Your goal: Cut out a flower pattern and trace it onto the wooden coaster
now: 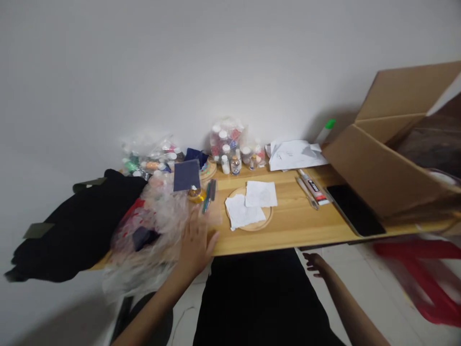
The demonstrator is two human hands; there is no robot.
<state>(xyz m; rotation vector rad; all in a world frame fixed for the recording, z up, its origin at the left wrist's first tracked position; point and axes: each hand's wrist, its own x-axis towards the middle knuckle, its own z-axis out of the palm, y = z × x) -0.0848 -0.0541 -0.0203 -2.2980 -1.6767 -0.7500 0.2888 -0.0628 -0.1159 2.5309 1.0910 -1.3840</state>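
Note:
My left hand (195, 242) lies flat at the table's front left, fingers stretched out, palm down beside the clear plastic bags (163, 216). Just beyond its fingertips are several pens (209, 196) and a small round amber jar (196, 194). Below the table's front edge, my right hand (314, 264) hangs with its fingers apart and nothing in them. Two pieces of white paper with faint pencil marks, one near (244, 213) and one farther back (261, 193), overlap on a round wooden board (264, 221). A dark blue square sheet (186, 175) lies behind the jar.
An open cardboard box (374, 168) stands right, beside a black phone (355, 210), a glue tube (314, 187) and a brush (307, 193). Bagged small bottles (225, 142) line the wall. A black cloth bundle (79, 226) lies left; a red stool (425, 274) stands below right.

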